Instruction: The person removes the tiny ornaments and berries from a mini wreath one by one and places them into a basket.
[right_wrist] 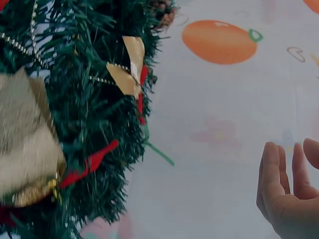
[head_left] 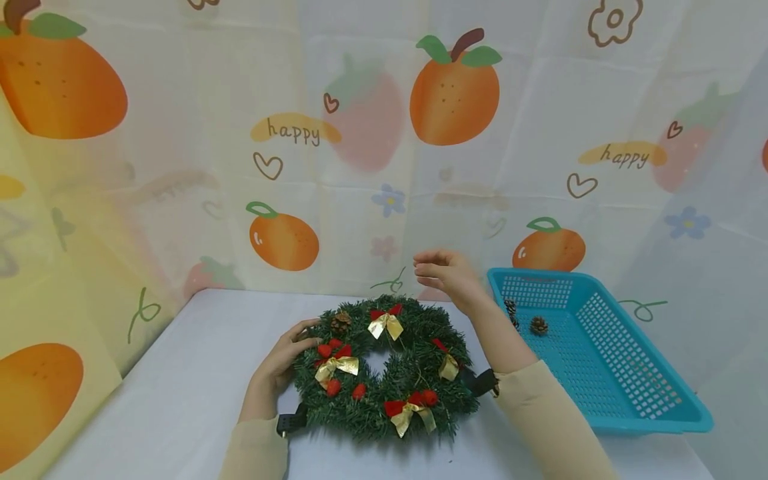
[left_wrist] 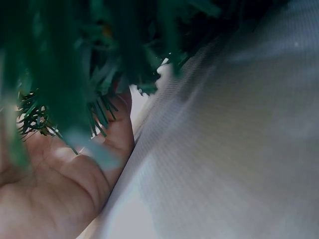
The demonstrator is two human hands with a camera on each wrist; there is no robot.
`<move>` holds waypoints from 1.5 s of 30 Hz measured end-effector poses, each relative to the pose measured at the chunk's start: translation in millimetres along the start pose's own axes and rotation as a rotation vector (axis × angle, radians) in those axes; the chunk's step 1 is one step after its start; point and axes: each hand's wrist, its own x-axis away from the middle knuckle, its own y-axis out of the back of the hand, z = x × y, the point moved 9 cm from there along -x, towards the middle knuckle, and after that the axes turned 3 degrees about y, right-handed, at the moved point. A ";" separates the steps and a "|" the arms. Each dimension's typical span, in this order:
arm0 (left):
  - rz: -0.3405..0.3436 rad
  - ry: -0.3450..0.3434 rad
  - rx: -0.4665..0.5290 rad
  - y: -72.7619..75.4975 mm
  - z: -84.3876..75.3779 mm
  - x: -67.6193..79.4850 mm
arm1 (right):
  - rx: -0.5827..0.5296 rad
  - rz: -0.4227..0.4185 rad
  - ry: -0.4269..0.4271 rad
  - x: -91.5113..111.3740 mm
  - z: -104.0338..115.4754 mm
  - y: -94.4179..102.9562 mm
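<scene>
A green Christmas wreath (head_left: pixel 423 333) lies on the white table, dressed with gold-and-red bows (head_left: pixel 386 325), red berries (head_left: pixel 333 387) and a pine cone (head_left: pixel 341 323) at its upper left. My left hand (head_left: pixel 282 357) holds the wreath's left edge. In the left wrist view its palm (left_wrist: pixel 55 194) is up against the green needles, with the fingertips hidden. Raised past the wreath's far right side, my right hand (head_left: pixel 453 280) has nothing in it. The right wrist view shows its fingers (right_wrist: pixel 271 174) loosely extended, apart from the wreath (right_wrist: pixel 94 114).
A blue plastic basket (head_left: pixel 660 425) stands to the right, with a pine cone (head_left: pixel 539 325) and more pine cones (head_left: pixel 511 308) by its left wall. A fruit-printed curtain (head_left: pixel 372 220) hangs behind the table (head_left: pixel 162 400). My right forearm passes in front of the basket's left side.
</scene>
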 end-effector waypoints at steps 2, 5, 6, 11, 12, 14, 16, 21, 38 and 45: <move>0.003 0.001 0.010 -0.2 0.6 -0.9 | -0.002 0.014 -0.005 -1.6 -1.6 -5.1; 0.003 -0.001 0.019 -0.3 0.3 -1.6 | -0.023 0.034 -0.005 -2.4 -3.6 -13.0; 0.003 0.001 0.023 -0.4 0.3 -1.5 | 0.004 0.016 -0.033 6.0 6.8 -20.4; 0.003 0.012 0.029 -1.2 1.3 -1.6 | -0.038 0.104 0.043 -29.4 -44.1 -12.8; 0.003 0.012 0.027 -1.2 1.6 -1.6 | -0.036 0.097 0.030 -34.7 -49.8 -12.9; 0.000 0.015 0.028 -1.3 1.8 -1.0 | -0.024 0.079 0.003 -29.7 -42.0 -21.7; 0.003 0.018 0.026 -1.4 2.7 -0.7 | -0.016 0.054 -0.034 -18.9 -26.4 -33.3; 0.001 0.028 0.050 -2.2 3.9 -0.2 | 0.008 0.021 -0.134 0.6 -2.0 -55.7; 0.007 -0.005 0.013 -0.9 0.8 -1.4 | -0.020 -0.019 -0.250 -10.5 -25.1 -80.3; 0.004 -0.001 0.015 -0.8 1.5 -2.0 | -0.008 0.001 -0.244 -13.0 -30.3 -92.1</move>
